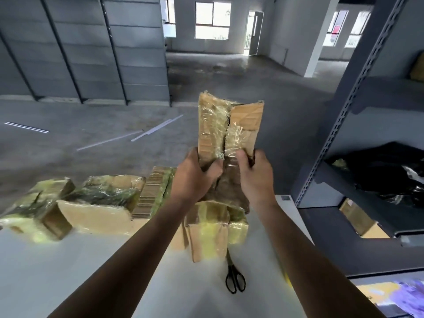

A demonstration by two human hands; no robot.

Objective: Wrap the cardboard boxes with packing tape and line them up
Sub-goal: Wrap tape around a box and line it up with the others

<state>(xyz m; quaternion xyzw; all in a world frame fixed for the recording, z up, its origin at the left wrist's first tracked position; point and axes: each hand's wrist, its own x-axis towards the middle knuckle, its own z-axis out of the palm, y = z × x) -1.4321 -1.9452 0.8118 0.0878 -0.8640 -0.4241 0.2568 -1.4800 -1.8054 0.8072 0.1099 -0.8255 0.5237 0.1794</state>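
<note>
A crumpled cardboard box (229, 131) is held upright above the white surface (68, 271), gripped at its lower part by both hands. The left hand (195, 177) is clenched around the left edge, and the right hand (254, 175) is clamped on the right edge with the thumb pressed to the front. The box's bottom end is masked by the hands and by dark shadow, so its shape there cannot be made out. Glossy, wrinkled tape is seen across its front, with a split running down the middle.

Directly below, a second taped box (213, 228) is partly covered by the forearms. Black-handled scissors (235, 281) are laid just beside it on the surface, their blades tucked under the box's edge. To the left, further wrapped boxes (91, 203) are seen in a rough row, blurred and yellow-tinged, with the far-left one cut off by the frame.

On the right, a grey metal shelf rack (344, 125) is seen, loaded with a black plastic bag (390, 171). Beyond, bare concrete floor (229, 76) is visible.
</note>
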